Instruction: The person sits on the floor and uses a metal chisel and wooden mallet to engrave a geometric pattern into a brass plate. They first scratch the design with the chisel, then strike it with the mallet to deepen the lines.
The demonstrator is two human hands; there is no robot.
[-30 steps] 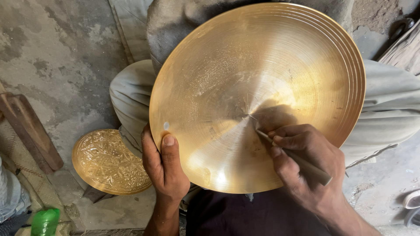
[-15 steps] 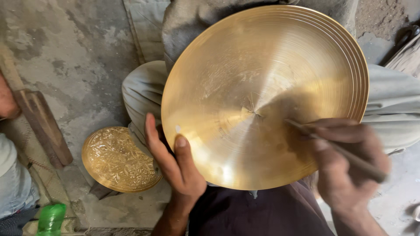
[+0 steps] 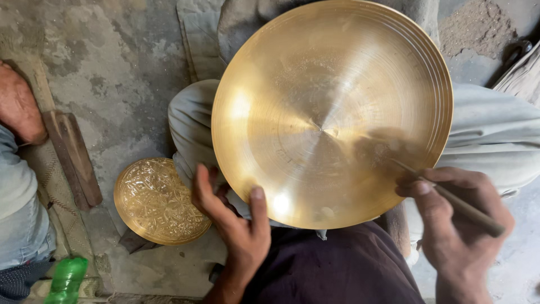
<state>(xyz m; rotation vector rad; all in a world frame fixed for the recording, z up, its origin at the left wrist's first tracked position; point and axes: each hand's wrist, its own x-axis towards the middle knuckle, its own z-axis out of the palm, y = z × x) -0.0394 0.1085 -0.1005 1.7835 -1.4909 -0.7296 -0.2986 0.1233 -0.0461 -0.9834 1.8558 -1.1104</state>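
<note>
Currently: big brass plate (image 3: 332, 107) tilted up, propped on the lap, polished face toward the camera, concentric rings near the rim. Left hand (image 3: 233, 225) at the plate's lower edge — thumb laid on the front face near the bottom, fingers spread and curled behind the rim, so gripping the plate loosely at the edge. Right hand (image 3: 458, 222) lower right, closed around a thin stick-like tool (image 3: 450, 200); tip of the tool over the plate's lower-right face, touching or just off the surface — cannot tell which, blurred there. Hand's shadow falls on the plate beside the tip. Grey trousers (image 3: 495, 129) under and behind the plate, dark cloth (image 3: 337, 270) over the lap below it. Smaller round brass plate (image 3: 160, 200) with dense engraved pattern lying flat on the concrete floor (image 3: 112, 67), left of the left hand, near but not touching it. Wooden block (image 3: 73, 157) further left on the floor. Another person's arm and jeans (image 3: 17, 186) at the left edge. Green plastic bottle (image 3: 64, 281) bottom left corner.
</note>
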